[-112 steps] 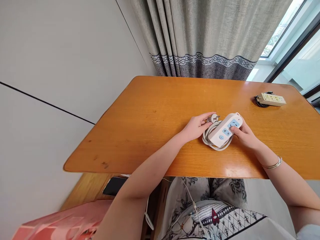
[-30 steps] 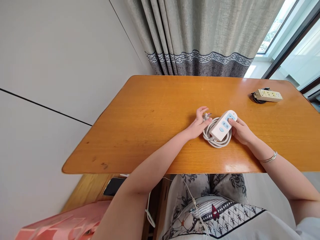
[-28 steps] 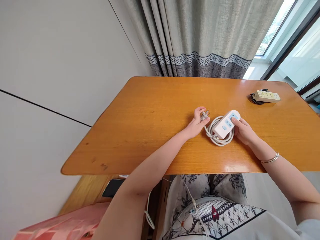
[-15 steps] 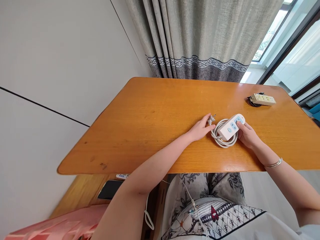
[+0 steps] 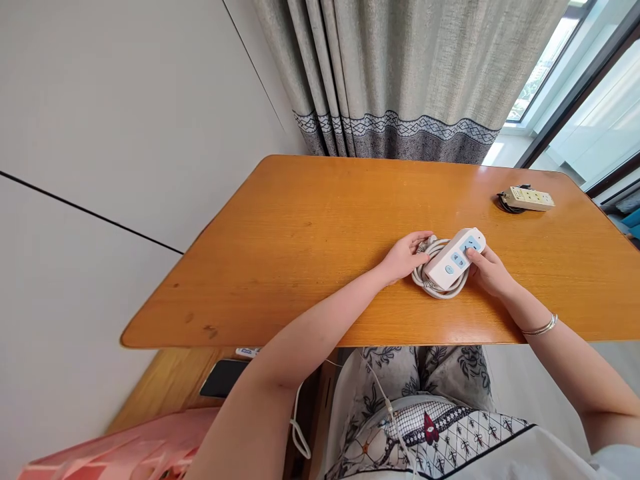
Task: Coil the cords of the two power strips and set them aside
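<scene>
Nearest us is our white top with a black patterned print (image 5: pixel 480 440), over grey-and-white trousers with dark leafy figures (image 5: pixel 453 373). At our lower left lies a glossy pink object (image 5: pixel 115 443), and beyond it a flat black phone-like slab (image 5: pixel 223 378) on pale wood. Next comes the broad orange-brown wooden table (image 5: pixel 300 253). Over its nearer right part, our left hand (image 5: pixel 403 258) has thumb and fingers closed around the left side of a coiled whitish cord (image 5: pixel 421 280). Our right hand (image 5: pixel 493 272) grasps the far end of a white oblong power strip with pale-blue socket panels (image 5: pixel 457 257), thumb pressed across its face. The strip slants over the coil; whether it is lifted clear we cannot tell. Farther off, at the right, sits a cream power strip (image 5: pixel 531 199) with black cord (image 5: pixel 509 205) beside it. Behind the table hangs a grey curtain with a patterned band (image 5: pixel 410 67).
</scene>
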### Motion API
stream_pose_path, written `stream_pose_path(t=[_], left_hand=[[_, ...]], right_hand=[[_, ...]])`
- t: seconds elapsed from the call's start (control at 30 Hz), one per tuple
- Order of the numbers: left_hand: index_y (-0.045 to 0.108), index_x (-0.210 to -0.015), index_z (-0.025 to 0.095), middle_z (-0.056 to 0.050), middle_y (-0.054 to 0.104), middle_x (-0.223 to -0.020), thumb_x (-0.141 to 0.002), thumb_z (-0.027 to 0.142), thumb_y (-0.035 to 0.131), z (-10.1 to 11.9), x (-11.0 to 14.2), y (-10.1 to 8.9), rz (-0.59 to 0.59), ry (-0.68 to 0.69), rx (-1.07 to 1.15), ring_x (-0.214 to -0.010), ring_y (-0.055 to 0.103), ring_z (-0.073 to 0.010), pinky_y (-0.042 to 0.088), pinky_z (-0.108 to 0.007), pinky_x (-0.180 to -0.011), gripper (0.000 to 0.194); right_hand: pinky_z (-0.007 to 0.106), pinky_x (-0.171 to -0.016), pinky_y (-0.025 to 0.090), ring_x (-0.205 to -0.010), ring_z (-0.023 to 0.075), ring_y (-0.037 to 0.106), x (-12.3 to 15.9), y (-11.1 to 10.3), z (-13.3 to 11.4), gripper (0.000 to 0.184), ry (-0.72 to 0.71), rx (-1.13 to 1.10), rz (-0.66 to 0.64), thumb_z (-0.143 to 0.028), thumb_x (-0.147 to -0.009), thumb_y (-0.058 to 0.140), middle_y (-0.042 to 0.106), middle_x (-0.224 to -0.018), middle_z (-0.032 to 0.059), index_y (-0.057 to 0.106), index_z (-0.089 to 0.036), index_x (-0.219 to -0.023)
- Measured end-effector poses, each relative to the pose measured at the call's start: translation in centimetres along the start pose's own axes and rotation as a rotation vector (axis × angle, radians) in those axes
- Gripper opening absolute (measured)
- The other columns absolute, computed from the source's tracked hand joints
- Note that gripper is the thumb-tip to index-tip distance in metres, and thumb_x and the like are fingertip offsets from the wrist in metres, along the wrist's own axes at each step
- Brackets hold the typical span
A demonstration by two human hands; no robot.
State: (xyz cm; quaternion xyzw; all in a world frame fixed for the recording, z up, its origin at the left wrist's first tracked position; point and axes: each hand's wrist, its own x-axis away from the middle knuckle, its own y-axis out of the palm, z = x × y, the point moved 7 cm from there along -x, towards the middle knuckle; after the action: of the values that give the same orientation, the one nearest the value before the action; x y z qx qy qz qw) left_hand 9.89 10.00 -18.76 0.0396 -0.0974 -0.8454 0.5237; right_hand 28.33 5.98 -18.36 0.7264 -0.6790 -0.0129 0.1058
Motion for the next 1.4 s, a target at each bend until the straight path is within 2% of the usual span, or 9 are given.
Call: stream_pose_path(t=[0.1,0.23,0.4,0.6,0.83,0.93,1.03,1.13,1.4], left_hand=[[0.065,-0.127,0.012,-0.018,0.068,-0.14,-0.066,0.001,0.07,-0.3,0.0,0.0,0.04,-0.01,0.036,-0.131,0.064,-0.0262,0.04,-0.046,-0.122,0.062],[0.065,-0.13,0.012,-0.018,0.068,-0.14,-0.07,0.009,0.074,-0.4,0.2,0.2,0.017,-0.036,0.064,-0.131,0.063,-0.0292,0.039,-0.05,-0.121,0.061],[0.066,-0.128,0.014,-0.016,0.067,-0.142,-0.076,0.018,0.079,-0.2,0.4,0.2,0.017,-0.012,0.024,-0.131,0.063,-0.0273,0.039,-0.048,-0.121,0.054],[0.067,-0.125,0.015,-0.015,0.071,-0.133,-0.076,0.018,0.079,-0.2,0.1,-0.1,0.07,0.062,-0.007,-0.125,0.066,-0.0266,0.044,-0.047,-0.117,0.051],[0.063,-0.132,0.016,-0.014,0.065,-0.145,-0.082,0.016,0.071,-0.3,0.2,0.4,0.003,-0.046,-0.06,-0.133,0.06,-0.0264,0.043,-0.044,-0.118,0.051],[0.062,-0.13,0.017,-0.013,0.066,-0.14,-0.086,0.018,0.066,0.3,0.6,0.6,0.001,0.017,-0.161,-0.129,0.062,-0.0263,0.045,-0.045,-0.116,0.045],[0.059,-0.131,0.017,-0.013,0.067,-0.136,-0.088,0.017,0.062,0.9,0.9,0.5,0.066,0.123,-0.274,-0.126,0.062,-0.0256,0.044,-0.044,-0.116,0.044],[0.057,-0.132,0.018,-0.012,0.068,-0.133,-0.089,0.017,0.061,0.9,1.0,0.5,0.094,0.151,-0.339,-0.124,0.063,-0.0254,0.046,-0.044,-0.114,0.044],[0.056,-0.133,0.021,-0.01,0.071,-0.127,-0.089,0.015,0.06,1.1,1.2,0.4,0.099,0.251,-0.333,-0.114,0.068,-0.0222,0.051,-0.042,-0.108,0.044]], right_hand=[[0.043,-0.096,0.061,-0.102,0.0255,0.075,-0.1,0.2,0.1,0.064,0.005,-0.021,-0.009,-0.068,-0.06,0.093,0.079,-0.104,0.0017,0.064,-0.027,-0.099],[0.044,-0.095,0.061,-0.104,0.027,0.074,-0.1,0.0,0.5,0.065,0.011,0.002,-0.003,-0.068,-0.06,0.093,0.079,-0.106,0.0027,0.064,-0.027,-0.102],[0.043,-0.108,0.055,-0.116,0.0257,0.07,-0.2,-0.1,0.2,0.06,-0.063,0.043,-0.01,-0.065,-0.065,0.092,0.077,-0.115,0.0019,0.065,-0.028,-0.104],[0.046,-0.097,0.061,-0.103,0.0264,0.075,-0.2,0.7,0.6,0.061,0.002,-0.021,-0.076,-0.065,-0.065,0.092,0.079,-0.108,0.0028,0.064,-0.027,-0.103],[0.044,-0.101,0.058,-0.107,0.0254,0.072,0.1,0.5,0.2,0.058,-0.085,0.051,-0.062,-0.067,-0.069,0.089,0.077,-0.111,0.0033,0.064,-0.027,-0.103],[0.042,-0.099,0.058,-0.103,0.0243,0.072,0.0,0.5,0.2,0.061,-0.067,0.048,-0.053,-0.068,-0.065,0.09,0.077,-0.108,0.0025,0.065,-0.027,-0.101],[0.039,-0.092,0.06,-0.095,0.0227,0.073,0.0,0.8,0.6,0.064,0.005,0.01,-0.045,-0.069,-0.059,0.093,0.078,-0.102,0.0015,0.065,-0.026,-0.098],[0.039,-0.089,0.062,-0.093,0.0231,0.074,0.0,1.1,0.8,0.065,0.046,-0.019,-0.046,-0.069,-0.058,0.093,0.079,-0.101,0.002,0.064,-0.026,-0.098],[0.043,-0.092,0.062,-0.1,0.0265,0.075,0.2,1.3,0.8,0.066,0.048,-0.014,-0.085,-0.068,-0.062,0.092,0.079,-0.108,0.0042,0.064,-0.027,-0.106]])
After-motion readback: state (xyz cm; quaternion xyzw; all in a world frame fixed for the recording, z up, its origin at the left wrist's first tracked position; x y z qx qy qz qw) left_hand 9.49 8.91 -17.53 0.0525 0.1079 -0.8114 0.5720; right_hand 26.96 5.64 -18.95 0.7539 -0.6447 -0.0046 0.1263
